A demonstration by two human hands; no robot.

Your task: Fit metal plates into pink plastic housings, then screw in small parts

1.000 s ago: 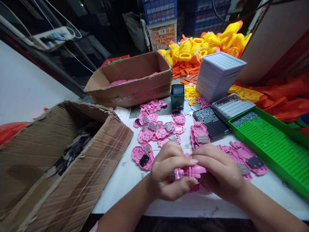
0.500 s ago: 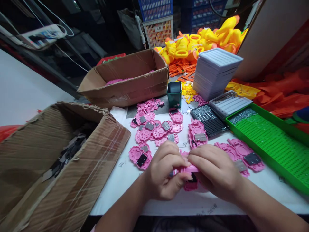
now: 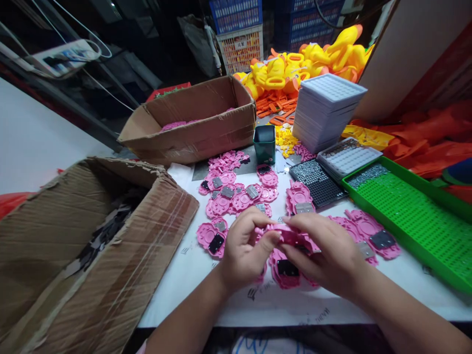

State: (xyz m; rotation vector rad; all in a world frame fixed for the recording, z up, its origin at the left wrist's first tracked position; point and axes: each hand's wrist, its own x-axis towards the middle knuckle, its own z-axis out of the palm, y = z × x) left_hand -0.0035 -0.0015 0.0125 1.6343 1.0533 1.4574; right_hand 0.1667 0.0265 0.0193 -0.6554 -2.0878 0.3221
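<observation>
At the lower left of the frame stands a large cardboard box, open at the top, with dark flat pieces inside. Above it and toward the centre, a second cardboard box holds a layer of pink parts. The white surface begins just right of the large box. Near its left edge lies a pink plate with a black insert, and above that a cluster of pink plates, several of them carrying small grey metal pieces.

In the lower centre, the left hand is curled, thumb and fingers pinching the left end of a pink part held just above the surface. Below it, flat on the surface, lies another pink plate with a black insert. The right hand grips the right end of the held part, fingers wrapped under it and thumb on top.

Above the hands, a small dark green tin stands upright. To its right is a stack of white trays, with yellow plastic toys piled behind it at the top of the frame. Right of centre a black tray holds tiny metal bits. More pink plates lie just right of the right hand, beside a long green tray along the right edge.
</observation>
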